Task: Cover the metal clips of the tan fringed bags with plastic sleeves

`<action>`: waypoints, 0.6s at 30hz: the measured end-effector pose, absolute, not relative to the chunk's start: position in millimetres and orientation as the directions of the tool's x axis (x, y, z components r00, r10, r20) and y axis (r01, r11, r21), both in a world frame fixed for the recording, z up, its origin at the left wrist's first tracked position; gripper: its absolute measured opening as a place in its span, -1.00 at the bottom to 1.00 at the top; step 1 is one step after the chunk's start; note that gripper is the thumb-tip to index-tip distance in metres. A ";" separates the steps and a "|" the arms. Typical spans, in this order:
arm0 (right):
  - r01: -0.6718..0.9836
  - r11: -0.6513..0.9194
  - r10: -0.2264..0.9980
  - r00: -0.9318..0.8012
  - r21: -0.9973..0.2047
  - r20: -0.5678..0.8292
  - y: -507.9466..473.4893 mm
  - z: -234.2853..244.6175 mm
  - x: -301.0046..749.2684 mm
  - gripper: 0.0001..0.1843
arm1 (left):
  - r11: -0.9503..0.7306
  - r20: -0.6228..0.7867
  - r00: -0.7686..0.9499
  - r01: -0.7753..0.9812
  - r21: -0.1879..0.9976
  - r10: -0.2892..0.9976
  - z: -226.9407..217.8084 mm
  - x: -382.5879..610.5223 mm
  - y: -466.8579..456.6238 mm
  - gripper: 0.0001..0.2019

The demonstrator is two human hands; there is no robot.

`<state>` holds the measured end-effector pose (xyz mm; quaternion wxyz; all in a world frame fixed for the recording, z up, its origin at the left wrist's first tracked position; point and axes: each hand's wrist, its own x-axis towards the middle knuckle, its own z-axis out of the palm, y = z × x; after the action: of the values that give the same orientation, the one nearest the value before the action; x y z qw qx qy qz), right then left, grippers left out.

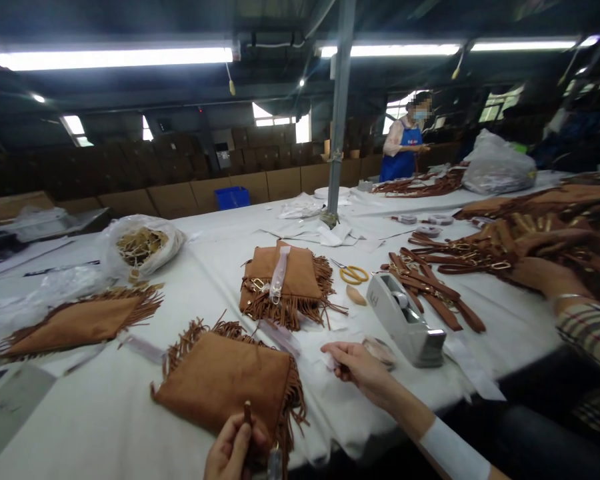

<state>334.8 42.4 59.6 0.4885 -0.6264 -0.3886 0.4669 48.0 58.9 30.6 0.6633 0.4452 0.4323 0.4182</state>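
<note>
A brown suede fringed bag [225,383] lies flat on the white table [80,427] right in front of me. My left hand [233,450] is closed on a thin brown strap end [248,413] at the bag's near edge. My right hand [357,365] is to the right of the bag, fingers pinched on a small pale piece I cannot make out, over white wrapping paper [325,360]. A grey tape dispenser [405,319] stands just right of that hand.
More fringed bags lie at the left [75,323] and centre [285,280]. Yellow-handled scissors [353,272], a heap of brown straps [440,287], a plastic bag of hardware [140,245] and a pole [339,113] are further back. Another person's arm [575,303] reaches in at right; a worker in a blue apron [405,147] stands far off.
</note>
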 end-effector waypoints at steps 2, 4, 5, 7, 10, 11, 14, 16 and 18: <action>-0.273 -0.234 0.931 0.214 -0.933 -0.296 40.2 59.3 323.0 -0.61 | 0.246 -0.189 0.326 -0.144 0.958 0.926 33.0 44.7 61.1 -0.60; -0.369 -0.250 0.914 0.217 -0.895 -0.344 39.7 57.0 315.0 -0.63 | 0.246 -0.194 0.370 -0.098 0.964 0.909 33.2 40.2 62.1 -0.60; -0.375 -0.256 0.907 0.224 -0.891 -0.355 39.4 55.9 313.2 -0.64 | 0.246 -0.198 0.383 -0.078 0.966 0.902 32.6 38.2 61.9 -0.60; -0.348 -0.266 0.900 0.245 -0.899 -0.361 35.6 55.1 314.4 -0.64 | 0.239 -0.199 0.372 -0.065 0.969 0.907 30.9 35.6 60.6 -0.60; -0.130 -0.292 0.921 0.229 -0.948 -0.315 12.0 61.4 325.7 -0.73 | 0.226 -0.189 0.340 -0.074 0.971 0.921 28.0 35.7 57.7 -0.60; 0.020 -0.309 0.938 0.173 -0.951 -0.301 -1.4 65.5 330.6 -0.77 | 0.222 -0.184 0.325 -0.082 0.972 0.928 27.3 36.3 57.0 -0.60; 0.505 -0.297 0.929 -0.042 -0.810 -0.367 -45.8 78.8 343.7 -0.72 | 0.222 -0.185 0.297 -0.096 0.970 0.937 26.3 37.6 56.6 -0.60; 0.643 -0.245 0.932 -0.050 -0.726 -0.359 -63.7 84.0 348.7 -0.66 | 0.234 -0.195 0.321 -0.087 0.968 0.927 26.7 37.8 57.6 -0.59; 0.675 -0.174 0.972 0.002 -0.717 -0.234 -61.5 83.9 350.4 -0.65 | 0.244 -0.204 0.358 -0.070 0.967 0.911 27.7 37.8 58.8 -0.58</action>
<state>350.4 -61.5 83.9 0.2068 -0.6769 -0.6085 0.3588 37.8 58.8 27.7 0.6621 0.4906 0.4285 0.3707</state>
